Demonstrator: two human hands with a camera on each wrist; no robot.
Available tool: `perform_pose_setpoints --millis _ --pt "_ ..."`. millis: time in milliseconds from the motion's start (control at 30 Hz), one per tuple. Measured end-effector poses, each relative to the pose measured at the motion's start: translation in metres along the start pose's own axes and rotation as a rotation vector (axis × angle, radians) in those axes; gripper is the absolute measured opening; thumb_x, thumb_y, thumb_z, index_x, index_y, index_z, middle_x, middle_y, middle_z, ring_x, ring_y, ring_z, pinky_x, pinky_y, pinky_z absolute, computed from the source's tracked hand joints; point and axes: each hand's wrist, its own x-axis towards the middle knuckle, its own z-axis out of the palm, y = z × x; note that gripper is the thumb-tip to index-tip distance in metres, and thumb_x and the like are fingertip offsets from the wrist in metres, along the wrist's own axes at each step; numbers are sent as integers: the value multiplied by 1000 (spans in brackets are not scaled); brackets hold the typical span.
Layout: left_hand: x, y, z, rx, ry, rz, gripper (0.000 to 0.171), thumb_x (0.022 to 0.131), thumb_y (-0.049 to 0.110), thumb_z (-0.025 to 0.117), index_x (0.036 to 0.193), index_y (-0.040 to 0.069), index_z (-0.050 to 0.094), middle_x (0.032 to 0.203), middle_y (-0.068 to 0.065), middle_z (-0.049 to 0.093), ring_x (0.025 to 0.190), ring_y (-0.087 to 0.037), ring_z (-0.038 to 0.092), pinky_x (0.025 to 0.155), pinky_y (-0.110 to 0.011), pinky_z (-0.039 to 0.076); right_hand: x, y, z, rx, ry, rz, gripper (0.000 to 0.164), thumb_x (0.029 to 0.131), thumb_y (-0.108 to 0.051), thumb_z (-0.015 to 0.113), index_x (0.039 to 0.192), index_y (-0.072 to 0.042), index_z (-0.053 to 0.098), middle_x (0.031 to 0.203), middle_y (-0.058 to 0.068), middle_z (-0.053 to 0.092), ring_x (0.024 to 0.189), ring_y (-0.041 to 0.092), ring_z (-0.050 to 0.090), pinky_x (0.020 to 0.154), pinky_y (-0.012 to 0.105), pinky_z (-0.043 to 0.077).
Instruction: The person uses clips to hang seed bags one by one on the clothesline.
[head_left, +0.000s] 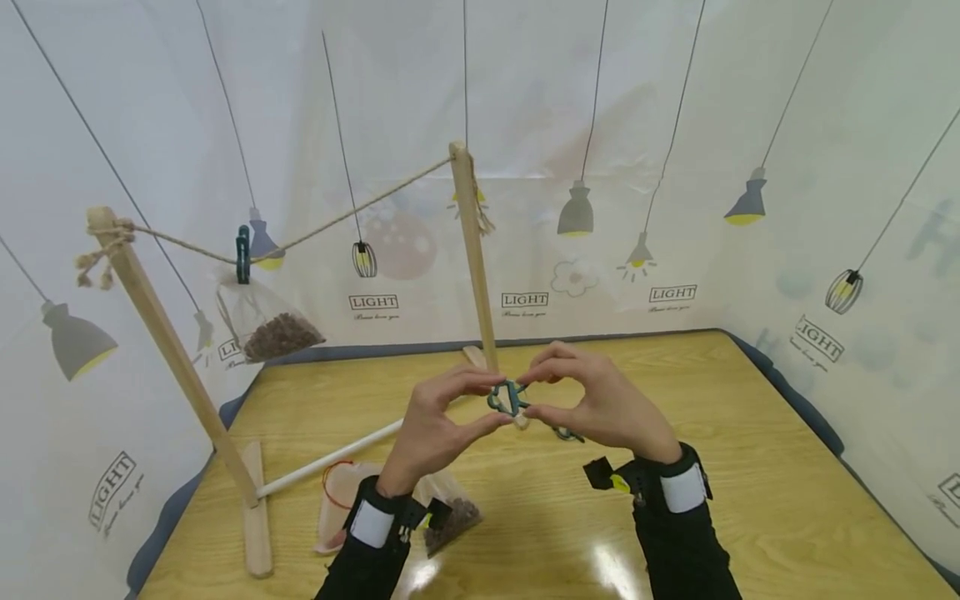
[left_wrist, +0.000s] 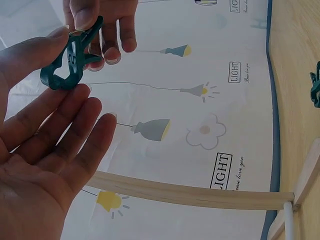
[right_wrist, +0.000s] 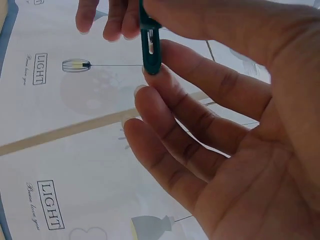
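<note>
Over the yellow wood-grain counter [head_left: 757, 475], both hands [head_left: 435, 421] [head_left: 611, 404] are pinching a green plastic clip [left_wrist: 75, 59], one clear brown-filled bag [head_left: 281, 337] hanging from beige rope [head_left: 352, 214], a similar second bag [head_left: 455, 521] lying unhung.

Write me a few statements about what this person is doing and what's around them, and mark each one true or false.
1. The left hand and right hand hold the same green clip. True.
2. The right hand rests flat on the table. False: it is raised above the table, pinching the clip.
3. A second clip holds a hanging bag on the rope. True.
4. The hanging bag is empty. False: it contains small brown pieces.
5. The rope runs straight and level. False: it dips where the second clip is.
6. Another filled bag lies on the table. True.
</note>
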Motion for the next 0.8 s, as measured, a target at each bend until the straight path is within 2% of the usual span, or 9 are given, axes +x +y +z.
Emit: perform_pose_setpoints --millis 133,267,367,467,567,700,800 --pt "1 1 -1 -90 43 -41 41 84 -1 82 123 3 71 115 -17 73 103 -23 72 94 -35 62 3 4 2 69 19 36 42 87 -16 84 127 -16 70 123 0 69 110 15 65 93 36 59" --pt "1 1 -2 -176 110 -68 41 85 -4 80 124 -1 69 117 -21 71 106 -26 71 93 -36 62 7 7 5 220 41 95 62 89 -13 82 145 -23 56 138 3 65 123 18 61 102 35 56" --pt "1 2 0 -260 168 -80 39 87 -3 78 125 -7 67 119 -20 71 109 -22 71 94 -36 62 8 8 8 344 71 112 69 90 -8 79 151 -23 49 140 7 63 124 20 60 103 35 55" --pt "1 2 4 -378 231 -108 41 89 0 76 125 -14 63 122 -11 72 110 -17 70 95 -34 61 9 10 13 469 105 107 68 92 -4 76 153 -15 48 137 11 63 124 22 61 103 38 56" --pt "0 4 9 -467 293 -173 46 91 5 77 127 -17 60 123 0 72 112 -13 70 99 -32 60 11 10 19 578 136 105 63 93 -4 75 151 -8 49 132 13 63 121 24 61 103 41 56" --pt "0 6 16 -511 356 -267 47 91 8 77 130 -14 61 124 4 72 118 -13 68 106 -35 56 14 6 28 677 176 121 56 94 -10 75 146 -5 55 123 10 65 116 21 63 102 38 58" --pt "1 8 20 -543 372 -301 47 91 8 77 131 -11 62 124 2 72 120 -14 68 107 -36 55 15 5 33 735 211 144 51 95 -11 75 142 -2 58 118 5 67 112 17 65 98 33 59"
